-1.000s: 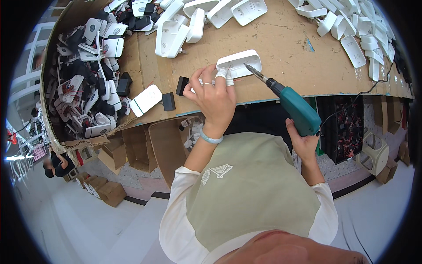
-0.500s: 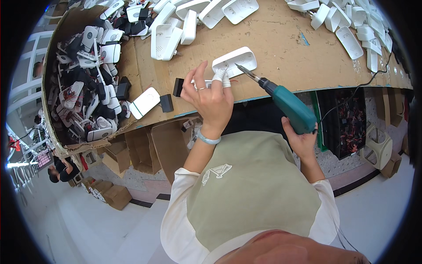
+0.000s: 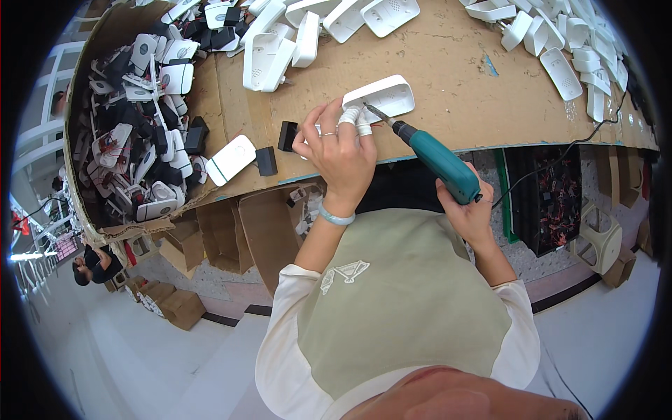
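The left hand presses down on a white plastic housing lying on the cardboard-covered worktop, its taped fingertips resting on the housing's near edge and pinning it in place. The right hand is clenched around the grip of a teal electric screwdriver, whose bit slants up and left to meet the housing just beside those fingertips. Close to the left of the left hand stand two small black blocks, and beyond them lies a flat white cover, none touching the housing. Further back on the worktop, more white housings are heaped together, and another row runs along the far right. At the left end, a pile of mixed white and black parts crowds the worktop. A black cable hangs off the worktop's front edge on the right, above a dark crate on the floor.
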`<state>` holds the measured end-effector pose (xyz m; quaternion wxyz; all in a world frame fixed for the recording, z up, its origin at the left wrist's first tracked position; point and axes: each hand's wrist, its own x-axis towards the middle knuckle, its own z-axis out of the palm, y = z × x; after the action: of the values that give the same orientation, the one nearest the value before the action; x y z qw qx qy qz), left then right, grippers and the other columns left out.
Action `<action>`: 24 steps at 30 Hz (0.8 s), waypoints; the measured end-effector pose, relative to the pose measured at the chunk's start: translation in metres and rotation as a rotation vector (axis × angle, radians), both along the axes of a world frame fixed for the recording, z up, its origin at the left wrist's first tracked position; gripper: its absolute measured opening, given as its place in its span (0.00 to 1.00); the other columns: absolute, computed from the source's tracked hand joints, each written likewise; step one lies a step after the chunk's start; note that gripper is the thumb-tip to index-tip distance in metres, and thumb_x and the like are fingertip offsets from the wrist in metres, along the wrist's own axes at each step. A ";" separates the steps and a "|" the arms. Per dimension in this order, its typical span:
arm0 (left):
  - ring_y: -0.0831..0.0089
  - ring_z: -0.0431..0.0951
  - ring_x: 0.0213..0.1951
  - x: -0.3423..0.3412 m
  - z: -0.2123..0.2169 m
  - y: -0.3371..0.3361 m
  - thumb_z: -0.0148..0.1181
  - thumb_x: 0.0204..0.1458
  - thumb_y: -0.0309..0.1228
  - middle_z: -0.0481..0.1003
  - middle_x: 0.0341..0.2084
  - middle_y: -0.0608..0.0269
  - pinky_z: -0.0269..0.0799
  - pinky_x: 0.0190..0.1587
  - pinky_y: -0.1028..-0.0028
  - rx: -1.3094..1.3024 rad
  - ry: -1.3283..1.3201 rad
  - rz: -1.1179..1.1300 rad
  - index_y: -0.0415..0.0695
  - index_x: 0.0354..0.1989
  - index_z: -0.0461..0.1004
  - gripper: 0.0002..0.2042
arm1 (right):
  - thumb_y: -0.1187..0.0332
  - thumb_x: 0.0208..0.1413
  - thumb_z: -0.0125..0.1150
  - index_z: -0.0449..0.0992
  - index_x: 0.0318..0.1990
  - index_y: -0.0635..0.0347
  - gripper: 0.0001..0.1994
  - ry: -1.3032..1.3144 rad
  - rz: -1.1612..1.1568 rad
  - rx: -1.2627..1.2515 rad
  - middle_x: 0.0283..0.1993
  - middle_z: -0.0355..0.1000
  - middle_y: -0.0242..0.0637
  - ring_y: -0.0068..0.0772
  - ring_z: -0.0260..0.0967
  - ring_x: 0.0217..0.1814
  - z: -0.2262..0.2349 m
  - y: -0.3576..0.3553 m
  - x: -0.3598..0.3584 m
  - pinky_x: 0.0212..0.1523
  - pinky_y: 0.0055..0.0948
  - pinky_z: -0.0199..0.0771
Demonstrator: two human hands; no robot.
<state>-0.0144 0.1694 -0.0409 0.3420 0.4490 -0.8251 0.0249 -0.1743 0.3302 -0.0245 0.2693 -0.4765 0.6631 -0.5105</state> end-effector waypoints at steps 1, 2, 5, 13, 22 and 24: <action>0.55 0.70 0.56 0.000 0.000 0.000 0.65 0.42 0.26 0.77 0.52 0.59 0.54 0.53 0.53 0.009 -0.008 0.002 0.38 0.28 0.77 0.06 | 0.82 0.50 0.64 0.77 0.50 0.66 0.17 -0.003 0.000 0.004 0.37 0.78 0.39 0.27 0.77 0.36 0.000 0.000 0.000 0.42 0.23 0.74; 0.55 0.70 0.56 0.000 0.000 0.000 0.65 0.42 0.26 0.77 0.52 0.59 0.54 0.53 0.53 0.009 -0.008 0.004 0.38 0.28 0.77 0.06 | 0.82 0.50 0.64 0.77 0.50 0.66 0.17 -0.003 0.001 0.004 0.37 0.78 0.39 0.27 0.77 0.36 0.000 0.000 0.000 0.42 0.23 0.74; 0.55 0.70 0.56 -0.001 -0.002 -0.001 0.65 0.41 0.26 0.77 0.51 0.59 0.54 0.52 0.53 -0.005 -0.001 0.008 0.38 0.29 0.77 0.07 | 0.82 0.50 0.64 0.77 0.49 0.66 0.17 0.010 -0.002 0.022 0.37 0.78 0.40 0.28 0.77 0.36 0.002 0.000 0.000 0.42 0.23 0.74; 0.57 0.71 0.54 -0.001 0.001 0.001 0.64 0.41 0.24 0.78 0.50 0.63 0.55 0.53 0.57 0.015 -0.023 0.033 0.40 0.37 0.81 0.12 | 0.82 0.50 0.63 0.77 0.49 0.65 0.16 0.027 -0.005 0.049 0.36 0.77 0.40 0.30 0.76 0.35 0.003 -0.001 -0.001 0.41 0.24 0.74; 0.57 0.71 0.53 -0.004 0.002 0.000 0.66 0.40 0.25 0.78 0.49 0.63 0.55 0.53 0.57 0.006 -0.024 0.039 0.41 0.36 0.81 0.12 | 0.82 0.50 0.63 0.76 0.49 0.64 0.17 0.041 0.001 0.042 0.37 0.77 0.41 0.34 0.76 0.35 0.008 -0.001 0.000 0.41 0.25 0.74; 0.57 0.71 0.53 -0.003 0.002 0.000 0.66 0.40 0.25 0.78 0.49 0.63 0.55 0.53 0.57 0.002 -0.026 0.042 0.41 0.35 0.81 0.11 | 0.81 0.50 0.63 0.76 0.49 0.64 0.17 0.044 0.006 0.051 0.37 0.77 0.41 0.34 0.77 0.35 0.007 -0.001 -0.001 0.41 0.26 0.74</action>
<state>-0.0179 0.1695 -0.0390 0.3303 0.4662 -0.8199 0.0368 -0.1752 0.3291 -0.0171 0.2683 -0.4824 0.6802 -0.4822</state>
